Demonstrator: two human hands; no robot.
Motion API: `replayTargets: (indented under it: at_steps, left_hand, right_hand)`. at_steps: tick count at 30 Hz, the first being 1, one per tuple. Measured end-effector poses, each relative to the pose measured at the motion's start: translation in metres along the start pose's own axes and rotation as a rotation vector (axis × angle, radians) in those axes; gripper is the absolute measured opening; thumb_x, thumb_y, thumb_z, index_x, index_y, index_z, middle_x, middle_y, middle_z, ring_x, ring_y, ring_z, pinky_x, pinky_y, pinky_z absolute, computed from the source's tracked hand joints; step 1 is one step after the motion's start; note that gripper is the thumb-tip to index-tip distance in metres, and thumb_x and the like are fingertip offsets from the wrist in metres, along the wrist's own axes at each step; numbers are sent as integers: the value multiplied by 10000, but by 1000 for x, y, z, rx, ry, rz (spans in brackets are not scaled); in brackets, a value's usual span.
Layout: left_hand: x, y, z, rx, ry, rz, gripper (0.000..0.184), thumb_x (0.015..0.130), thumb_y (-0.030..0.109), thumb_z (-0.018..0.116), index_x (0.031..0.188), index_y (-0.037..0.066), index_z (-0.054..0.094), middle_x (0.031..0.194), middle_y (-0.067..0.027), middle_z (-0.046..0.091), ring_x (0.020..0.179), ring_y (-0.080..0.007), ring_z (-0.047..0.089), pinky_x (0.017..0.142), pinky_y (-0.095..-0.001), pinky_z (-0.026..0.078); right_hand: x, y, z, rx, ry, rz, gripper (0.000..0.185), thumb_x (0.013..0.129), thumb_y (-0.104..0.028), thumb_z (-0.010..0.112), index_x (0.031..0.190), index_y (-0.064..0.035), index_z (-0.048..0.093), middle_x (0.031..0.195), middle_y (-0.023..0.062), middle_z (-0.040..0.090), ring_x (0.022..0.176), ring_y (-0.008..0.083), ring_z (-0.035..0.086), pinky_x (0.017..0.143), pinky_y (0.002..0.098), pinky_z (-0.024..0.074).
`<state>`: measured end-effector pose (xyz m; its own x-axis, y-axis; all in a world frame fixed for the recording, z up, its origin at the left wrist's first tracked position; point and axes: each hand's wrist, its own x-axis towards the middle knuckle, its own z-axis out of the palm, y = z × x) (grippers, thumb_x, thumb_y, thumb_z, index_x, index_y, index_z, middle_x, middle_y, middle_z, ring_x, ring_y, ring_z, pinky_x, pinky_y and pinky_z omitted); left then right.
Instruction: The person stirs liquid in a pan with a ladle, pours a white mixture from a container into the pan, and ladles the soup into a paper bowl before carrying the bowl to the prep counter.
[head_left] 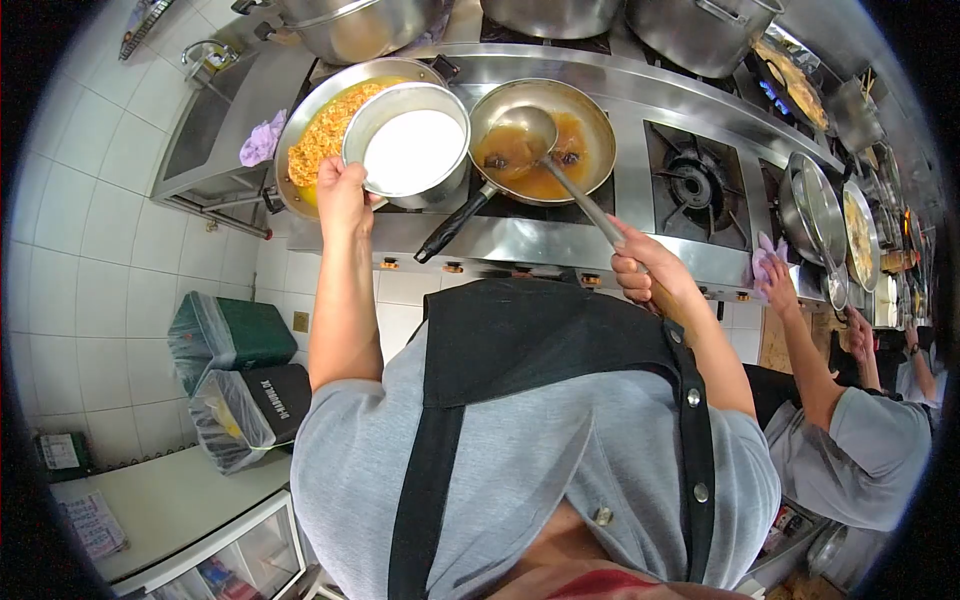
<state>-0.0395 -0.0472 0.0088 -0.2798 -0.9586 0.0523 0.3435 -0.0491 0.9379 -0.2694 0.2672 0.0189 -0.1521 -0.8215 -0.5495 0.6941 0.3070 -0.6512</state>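
Observation:
My left hand (343, 190) is closed on the rim or handle of a metal pot (455, 185) with white contents, held over the right side of a wide pan (290, 140) of orange-yellow food. In my right hand (648, 262) is the long handle of a ladle (580, 195). The ladle's bowl rests in a frying pan (600, 115) holding brown-orange sauce with dark pieces in it. That pan's black handle (455, 225) points toward me, between my two hands.
Right of the frying pan is a gas burner (695, 185). Large pots (690, 45) stand along the back. A co-worker's hand (775, 280) is at the right near a purple cloth (765, 255) and other pans (860, 235). Lined bins (240, 340) stand at left.

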Motion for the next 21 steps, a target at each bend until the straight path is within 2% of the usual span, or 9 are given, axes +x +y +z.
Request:
replayTargets:
  at_steps: [3, 9, 12, 16, 18, 19, 21]
  left_hand:
    - [0, 0, 2, 30, 12, 2, 160, 711, -54, 461, 752, 81, 387, 642, -47, 486, 443, -102, 440, 352, -223, 353]
    - [3, -2, 11, 32, 10, 0, 150, 707, -51, 470, 757, 74, 403, 646, -44, 494, 446, -106, 452, 357, -223, 369]
    - [5, -4, 16, 32, 2, -3, 146, 709, -47, 472, 757, 75, 407, 647, -42, 497, 447, -104, 456, 356, -222, 375]
    - [8, -7, 23, 35, -18, -14, 145, 712, -43, 476, 757, 77, 408, 648, -38, 498, 444, -101, 458, 352, -220, 374]
    - [8, -8, 26, 37, -31, -6, 146, 711, -44, 475, 756, 76, 406, 647, -39, 497, 444, -101, 458, 352, -221, 374]
    - [9, -8, 26, 40, -39, 2, 146, 710, -45, 473, 755, 76, 404, 646, -41, 495, 443, -101, 457, 352, -222, 374]
    - [8, -7, 28, 40, -45, 3, 147, 709, -47, 471, 754, 75, 402, 649, -43, 494, 448, -101, 460, 352, -223, 374]
  right_hand:
    - [-9, -5, 0, -152, 65, -107, 630, 836, -117, 493, 1390, -151, 194, 609, -15, 409, 377, 57, 332, 325, 200, 279]
    - [-6, -12, -3, -520, 245, -338, 627, 813, -59, 496, 1382, -123, 241, 560, -5, 411, 381, 65, 364, 342, 215, 298]
    - [3, -10, -5, -695, 362, -375, 623, 806, -56, 496, 1378, -124, 259, 560, 8, 432, 391, 71, 381, 363, 229, 319]
    - [17, 1, -26, -870, 462, -309, 612, 804, -72, 501, 1373, -134, 283, 584, 25, 467, 400, 81, 396, 388, 243, 342]
    - [23, 13, -46, -1199, 529, -425, 597, 807, -83, 499, 1367, -150, 302, 597, 32, 484, 418, 87, 410, 408, 249, 357]
    - [19, 14, -42, -1199, 526, -424, 597, 807, -83, 499, 1367, -150, 302, 597, 32, 484, 418, 87, 410, 408, 249, 357]
    - [5, 14, -30, -1091, 530, -238, 596, 811, -85, 489, 1371, -129, 288, 585, 26, 469, 431, 85, 421, 390, 247, 353]
